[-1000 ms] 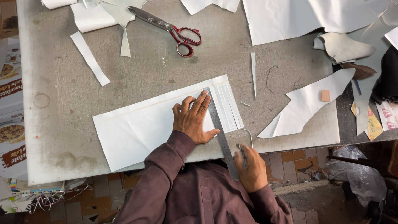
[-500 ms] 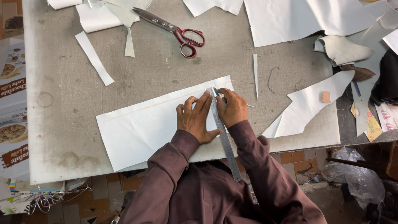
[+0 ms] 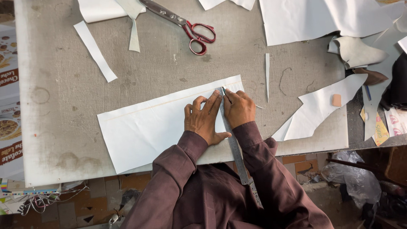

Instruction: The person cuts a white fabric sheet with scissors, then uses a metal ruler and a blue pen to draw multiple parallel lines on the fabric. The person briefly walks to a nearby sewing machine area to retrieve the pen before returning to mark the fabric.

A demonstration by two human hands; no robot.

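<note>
A large white sheet [image 3: 144, 127] lies on the grey worktable [image 3: 55, 140], angled slightly. A long metal ruler [image 3: 235, 152] crosses the sheet's right end and sticks out past the table's near edge. My left hand [image 3: 205, 121] lies flat on the sheet, fingers spread, with its thumb side pressing against the ruler. My right hand [image 3: 238, 108] is on the other side of the ruler. Its fingers are pinched around a thin dark-tipped tool at the ruler's far end, near the sheet's top edge. The hand hides most of the tool.
Red-handled scissors [image 3: 195, 32] lie at the back, with a white strip [image 3: 95, 51] to their left. White offcuts [image 3: 318, 112] lie to the right, one bearing a small pink block [image 3: 336, 100]. More sheets [image 3: 322, 19] are at the back right. Printed cartons [image 3: 8, 110] stand left.
My right hand came up from the near table edge onto the sheet and now pinches its tool at the ruler's far end. My left hand stayed on the ruler.
</note>
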